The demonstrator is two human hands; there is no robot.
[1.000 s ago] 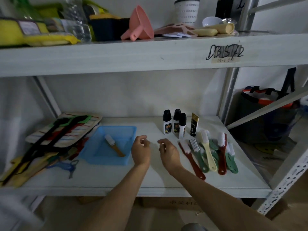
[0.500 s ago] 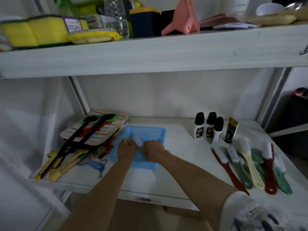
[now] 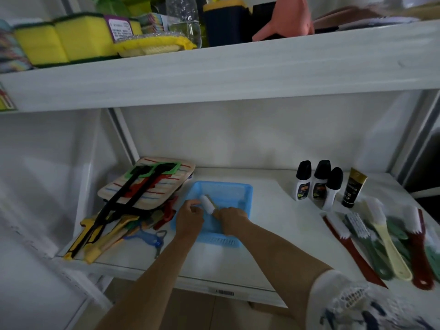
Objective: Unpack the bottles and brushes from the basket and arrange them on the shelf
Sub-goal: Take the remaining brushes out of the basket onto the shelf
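A blue basket (image 3: 228, 186) sits on the lower shelf (image 3: 273, 234). Over it my right hand (image 3: 232, 219) is closed on the handle of a small brush with white bristles (image 3: 207, 204), which is tilted with its head up and to the left. My left hand (image 3: 189, 217) is at the basket's left rim, fingertips touching or nearly touching the brush head. To the right stand three white bottles with black caps (image 3: 317, 181) and a black and gold tube (image 3: 353, 188). In front of them lie several brushes in a row (image 3: 381, 236).
A striped mat with black, green and red tools (image 3: 147, 184) and a pile of coloured utensils (image 3: 107, 236) fill the shelf's left side. The upper shelf (image 3: 214, 67) carries sponges, a clear bottle and a pink funnel. Metal uprights stand at both sides.
Both hands moved left from the row of brushes to the basket. My right hand took hold of the small brush and has lifted it slightly. The view swung left.
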